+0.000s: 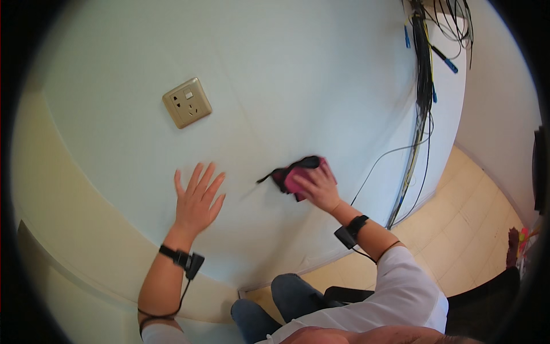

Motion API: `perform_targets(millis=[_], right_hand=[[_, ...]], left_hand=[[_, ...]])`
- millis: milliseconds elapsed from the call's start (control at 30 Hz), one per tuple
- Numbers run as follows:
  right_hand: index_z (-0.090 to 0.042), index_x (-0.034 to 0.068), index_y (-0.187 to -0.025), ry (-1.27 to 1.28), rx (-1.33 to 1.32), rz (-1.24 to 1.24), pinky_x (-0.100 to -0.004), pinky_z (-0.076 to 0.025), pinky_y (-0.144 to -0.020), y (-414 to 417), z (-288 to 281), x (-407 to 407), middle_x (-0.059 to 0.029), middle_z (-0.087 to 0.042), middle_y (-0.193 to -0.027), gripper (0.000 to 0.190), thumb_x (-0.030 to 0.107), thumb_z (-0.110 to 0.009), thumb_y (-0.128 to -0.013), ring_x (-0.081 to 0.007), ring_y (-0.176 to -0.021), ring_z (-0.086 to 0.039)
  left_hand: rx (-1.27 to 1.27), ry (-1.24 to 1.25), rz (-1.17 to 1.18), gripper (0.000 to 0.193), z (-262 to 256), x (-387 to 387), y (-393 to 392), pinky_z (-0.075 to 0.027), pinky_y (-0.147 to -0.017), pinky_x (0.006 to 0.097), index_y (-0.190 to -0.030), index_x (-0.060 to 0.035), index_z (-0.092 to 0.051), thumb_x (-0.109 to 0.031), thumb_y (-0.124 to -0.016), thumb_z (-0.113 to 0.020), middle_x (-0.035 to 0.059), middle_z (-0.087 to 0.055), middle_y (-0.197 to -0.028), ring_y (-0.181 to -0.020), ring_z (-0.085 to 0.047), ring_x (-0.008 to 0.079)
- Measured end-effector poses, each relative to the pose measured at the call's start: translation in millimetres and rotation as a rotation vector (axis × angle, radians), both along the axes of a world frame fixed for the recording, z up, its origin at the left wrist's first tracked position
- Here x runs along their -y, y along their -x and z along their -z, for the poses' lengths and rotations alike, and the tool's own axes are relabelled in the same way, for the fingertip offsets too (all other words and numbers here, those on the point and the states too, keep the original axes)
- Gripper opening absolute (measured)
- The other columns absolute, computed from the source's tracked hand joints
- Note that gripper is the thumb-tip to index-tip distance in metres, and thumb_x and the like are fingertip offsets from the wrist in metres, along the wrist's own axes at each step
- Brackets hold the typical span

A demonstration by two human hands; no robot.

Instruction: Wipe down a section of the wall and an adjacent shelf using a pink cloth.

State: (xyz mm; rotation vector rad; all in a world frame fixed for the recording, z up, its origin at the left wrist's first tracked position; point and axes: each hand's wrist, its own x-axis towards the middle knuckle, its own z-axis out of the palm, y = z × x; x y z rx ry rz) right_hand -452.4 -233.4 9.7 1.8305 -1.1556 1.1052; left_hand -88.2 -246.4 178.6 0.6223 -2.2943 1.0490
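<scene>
My right hand [317, 185] presses a bunched pink and black cloth [296, 174] against the pale wall [275, 103]. The cloth is slightly blurred, and a thin black strip of it sticks out to the left. My left hand [198, 200] has its fingers spread at the wall and holds nothing; whether its palm touches the surface I cannot tell. Above my left hand, a gold-coloured wall socket [187, 103] with one white switch is set in the wall. Each forearm wears a black strap with a small device and a cable.
A bundle of black cables [423, 73] with blue-tipped connectors runs down the wall at the right, with a loose thin cable looping left. Below are a tiled floor [468, 210] and a black chair [485, 301] behind me. The wall meets another surface at the left.
</scene>
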Motion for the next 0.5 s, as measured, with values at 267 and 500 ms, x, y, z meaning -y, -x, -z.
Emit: perform_targets(millis=[267,500], right_hand=[[-0.055,0.018,-0.142,0.238,0.12,0.103,-0.0546,-0.026,-0.117,48,-150,17,-0.0182,-0.046,-0.15,0.067,0.04,-0.077,-0.083,-0.0387,-0.138,-0.042],[-0.054,0.019,-0.144,0.5,0.198,0.126,-0.0537,-0.028,-0.116,0,-278,43,-0.015,-0.048,-0.15,0.063,0.04,-0.073,-0.087,-0.0341,-0.141,-0.042]], left_hand=[[-0.071,0.333,0.063,0.057,-94,61,67,-0.017,-0.117,0.0663,-0.143,-0.0213,-0.053,-0.031,-0.09,-0.071,0.0006,-0.042,-0.157,-0.147,-0.036,0.0228],[-0.086,0.479,0.058,0.061,-90,79,68,-0.017,-0.119,0.0638,-0.144,-0.0218,-0.05,-0.038,-0.09,-0.072,0.0011,-0.039,-0.158,-0.147,-0.035,0.024]])
